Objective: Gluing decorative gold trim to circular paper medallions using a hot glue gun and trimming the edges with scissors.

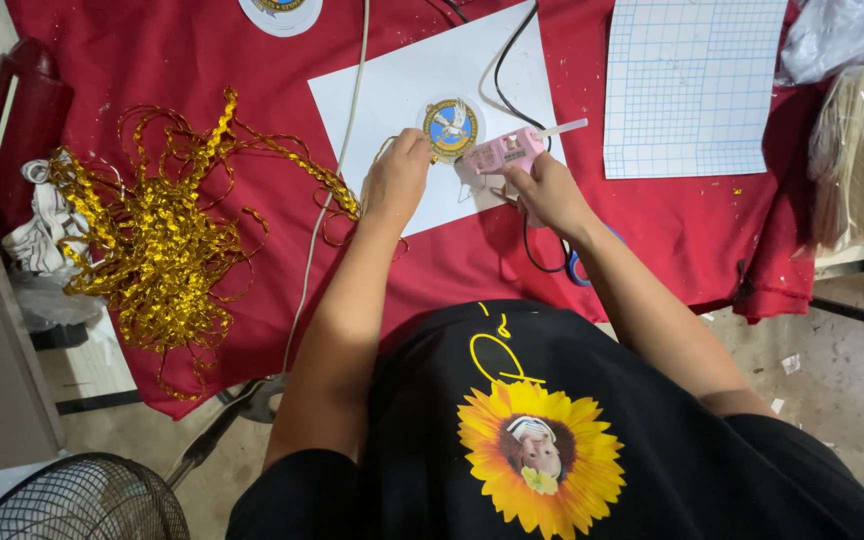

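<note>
Red cloth (432, 270) covered the table under both hands, with a white sheet of paper (392, 95) laid on it beneath the work. The right hand (549, 190) was closed around the grip of a pink hot glue gun (505, 152), its nozzle pointing toward the round printed badge (450, 128) just to the left of it, a white glue stick poking out of the gun's back end. The left hand (397, 178) pinched the edge of that badge between fingertips, apparently holding an end of the gold metallic cord (157, 235) against the rim; whether the cord actually touched the badge there was too small to tell. The cord trailed away to the left of the left hand into a large loose tangle.

As a judgement, the trimming looked barely begun: no gold border showed around the visible part of the badge, and nearly all the cord still lay unused. A second round badge (280, 12) sat beyond the hands at the far edge, also without trim. A gridded sheet (690, 85) lay beyond the right hand, and the gun's black power cable (512, 60) looped past it.
</note>
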